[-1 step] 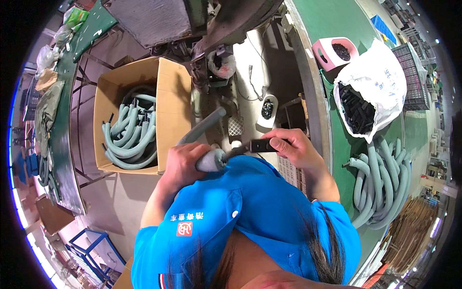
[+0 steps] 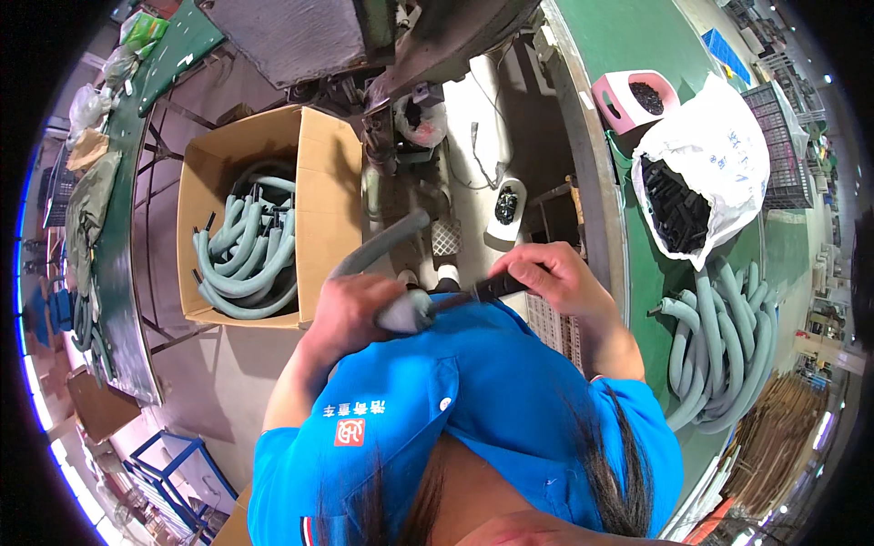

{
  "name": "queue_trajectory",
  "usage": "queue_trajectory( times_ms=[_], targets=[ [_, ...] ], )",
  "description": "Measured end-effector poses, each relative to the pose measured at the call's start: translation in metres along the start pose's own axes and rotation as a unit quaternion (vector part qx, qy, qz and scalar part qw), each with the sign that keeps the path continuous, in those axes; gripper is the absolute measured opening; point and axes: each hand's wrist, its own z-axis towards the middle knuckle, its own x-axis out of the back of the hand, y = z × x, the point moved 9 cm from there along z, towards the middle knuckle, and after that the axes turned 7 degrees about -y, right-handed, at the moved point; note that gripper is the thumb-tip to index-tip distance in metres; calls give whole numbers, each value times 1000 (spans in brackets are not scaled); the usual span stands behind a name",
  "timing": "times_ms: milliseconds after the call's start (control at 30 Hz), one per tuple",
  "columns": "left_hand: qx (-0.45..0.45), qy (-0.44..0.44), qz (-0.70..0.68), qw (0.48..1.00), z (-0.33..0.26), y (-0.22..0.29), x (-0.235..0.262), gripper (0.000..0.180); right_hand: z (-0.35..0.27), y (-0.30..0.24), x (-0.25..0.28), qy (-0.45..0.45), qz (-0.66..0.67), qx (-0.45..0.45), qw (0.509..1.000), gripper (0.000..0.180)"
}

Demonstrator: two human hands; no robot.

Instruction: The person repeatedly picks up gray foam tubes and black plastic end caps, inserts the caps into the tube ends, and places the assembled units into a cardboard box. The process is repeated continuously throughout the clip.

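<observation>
My left hand (image 2: 350, 314) is closed around a grey-green foam tube (image 2: 382, 244) in front of my chest. One end of the tube rises past my fingers; its other end points right, toward my right hand. Between thumb and fingers, my right hand (image 2: 551, 276) grips the black, handle-like end of a narrow dark tool (image 2: 487, 289). The tool's thin part reaches left to the tube's near end, and motion blur hides whether it enters the tube or only touches it.
An open cardboard box (image 2: 330, 214) of similar tubes stands at left. On the green table (image 2: 628, 41) at right are a pink container (image 2: 612, 107), a white sack (image 2: 733, 173) of short black pieces and a tube pile (image 2: 724, 346). A machine (image 2: 300, 41) overhangs ahead.
The dark tool in my right hand has tilted, its black end now pointing more up to the right and blurred. The tube in my left hand has shifted slightly right.
</observation>
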Motion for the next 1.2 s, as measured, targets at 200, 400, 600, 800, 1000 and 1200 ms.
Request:
queue_trajectory(
  times_ms=[200, 400, 600, 800, 1000, 1200],
  targets=[
    [50, -9, -20, 998, -12, -14, -1, 42, 18, 15, -28, 20, -11, -18, 1000, 32],
    [63, -3, 33, 997, -23, -29, 0, 42, 33, 10, -49, 49, -76, 30, 995, 29],
    [71, 43, 66, 994, -24, -44, 11, 36, 56, 21, -40, 71, -87, -12, 994, 38],
    [143, 104, 150, 973, 6, -105, 32, 27, 146, 68, 10, 140, -217, -48, 965, 58],
    [112, 222, 112, 962, 42, -146, 86, 28, 229, 27, 51, 233, -495, 88, 832, 31],
    [89, 234, 112, 962, 60, -159, 102, 26, 283, 73, 78, 206, -566, 105, 792, 30]
  ],
)
